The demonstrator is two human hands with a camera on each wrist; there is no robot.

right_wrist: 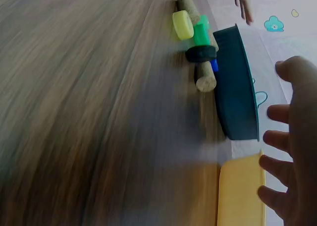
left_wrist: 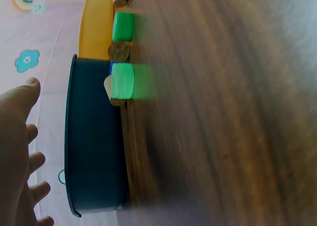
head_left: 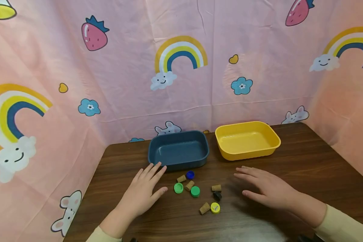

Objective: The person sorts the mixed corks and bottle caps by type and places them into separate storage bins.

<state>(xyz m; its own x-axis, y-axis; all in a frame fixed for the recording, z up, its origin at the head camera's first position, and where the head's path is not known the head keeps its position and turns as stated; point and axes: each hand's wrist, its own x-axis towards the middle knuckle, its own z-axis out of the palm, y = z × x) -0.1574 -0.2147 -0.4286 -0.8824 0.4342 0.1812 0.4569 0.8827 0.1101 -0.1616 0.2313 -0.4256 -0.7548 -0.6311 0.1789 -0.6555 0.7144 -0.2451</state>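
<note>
My left hand (head_left: 142,191), fingers stretched out, hovers left of a loose group of bottle caps and corks, its fingertips overlapping the front of the blue bin in the head view. On the right, my right hand (head_left: 267,188) is held above the table with fingers extended and nothing in it. Between the hands lie a light green cap (head_left: 178,188), a darker green cap (head_left: 195,192), a blue cap (head_left: 190,174), a yellow cap (head_left: 215,208) and a black cap (head_left: 217,196). Several corks are scattered among them, one cork (head_left: 204,208) beside the yellow cap.
A dark blue bin (head_left: 179,165) stands at the back of the brown wooden table (head_left: 169,225). Right of it is a yellow bin (head_left: 248,156). A pink cloth (head_left: 124,67) with rainbows and strawberries hangs behind and along both sides.
</note>
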